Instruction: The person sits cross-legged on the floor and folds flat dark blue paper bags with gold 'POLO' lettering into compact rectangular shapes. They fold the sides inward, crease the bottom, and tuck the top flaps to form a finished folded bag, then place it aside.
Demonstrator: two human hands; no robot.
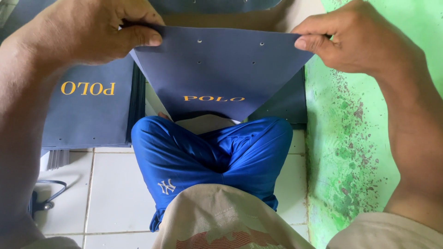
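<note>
Both hands pinch the top corners of 1 dark blue card sheet [217,74], left hand [99,32] and right hand [350,39] holding it taut between them above the lap, apparently mid-fold; a stack of like sheets [87,110] lies below the left hand

Navy punched paper sheet [217,74] — upheld, sagging downward

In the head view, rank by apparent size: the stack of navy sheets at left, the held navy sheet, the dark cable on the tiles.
1. Held navy sheet and stack of navy sheets: look alike; nearness makes it unsure.
2. Dark cable: smallest.
</note>
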